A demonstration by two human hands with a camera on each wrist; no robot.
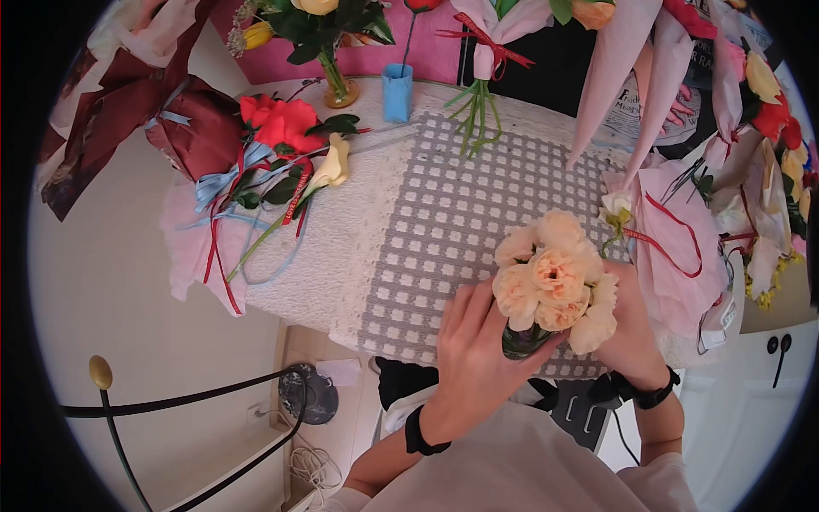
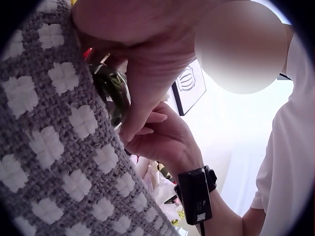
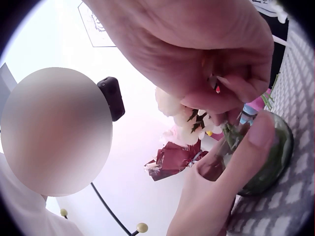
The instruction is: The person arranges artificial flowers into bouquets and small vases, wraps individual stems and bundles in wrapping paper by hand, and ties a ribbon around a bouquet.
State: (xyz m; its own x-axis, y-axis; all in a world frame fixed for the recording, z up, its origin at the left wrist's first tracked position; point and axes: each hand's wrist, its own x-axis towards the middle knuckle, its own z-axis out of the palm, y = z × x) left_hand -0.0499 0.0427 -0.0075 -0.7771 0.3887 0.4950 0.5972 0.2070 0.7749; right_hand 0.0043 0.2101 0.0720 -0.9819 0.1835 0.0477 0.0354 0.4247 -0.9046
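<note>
A bunch of peach flowers point(image 1: 556, 277) stands in a small round glass vase point(image 1: 520, 343) at the front edge of the checked cloth point(image 1: 426, 247). My left hand point(image 1: 472, 346) grips the vase from its left side, thumb lying across the glass in the right wrist view. On the other side, my right hand point(image 1: 633, 324) reaches in under the blooms. Its curled fingers point(image 3: 241, 81) pinch at the green stems point(image 3: 230, 136) by the vase's mouth. Blooms hide those fingertips in the head view.
Left lie a red flower point(image 1: 286, 124), a cream flower point(image 1: 333, 166) and ribbons. Behind stand a blue pot point(image 1: 397, 94) and a yellow-based vase point(image 1: 341, 92). A pink-wrapped bouquet point(image 1: 485, 60) lies at the back; pink paper point(image 1: 674, 239) and a white flower point(image 1: 616, 207) lie right.
</note>
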